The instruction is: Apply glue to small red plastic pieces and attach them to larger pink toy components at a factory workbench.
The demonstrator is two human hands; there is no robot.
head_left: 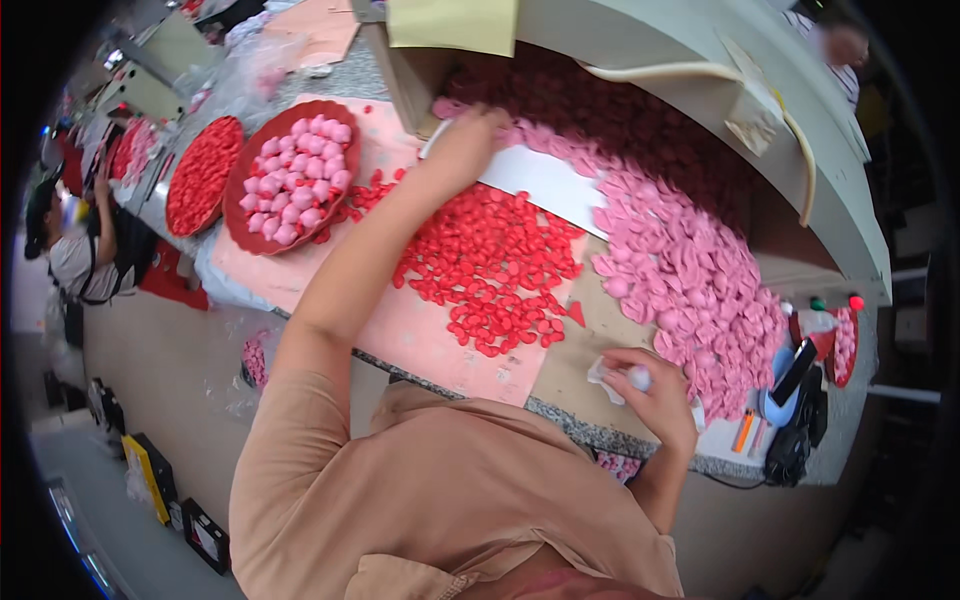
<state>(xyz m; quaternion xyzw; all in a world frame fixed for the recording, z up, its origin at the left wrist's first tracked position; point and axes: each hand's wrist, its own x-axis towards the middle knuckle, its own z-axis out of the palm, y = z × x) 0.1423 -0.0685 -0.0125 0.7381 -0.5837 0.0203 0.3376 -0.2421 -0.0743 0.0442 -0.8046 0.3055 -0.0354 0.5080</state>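
Note:
My left hand (475,140) reaches far forward into the front of the cubby, at the edge of the pink petal-like pieces (690,270). Its fingers are smeared by motion, so I cannot tell what they grip. A white strip (545,185) lies just right of that wrist. Near the front edge of the table, my right hand (655,392) is closed around a small white object (639,377) with a pale rounded end; its kind is unclear. Between my arms, small red pieces (490,260) are spread over a pink sheet (400,340).
A red bowl (236,195) of pink rounded pieces and a red tray (172,210) of red pieces stand at the left. The cubby's pale curved top (690,50) overhangs the pile. At the right lie a black phone (796,372) and pens (743,432). Another person (85,250) works far left.

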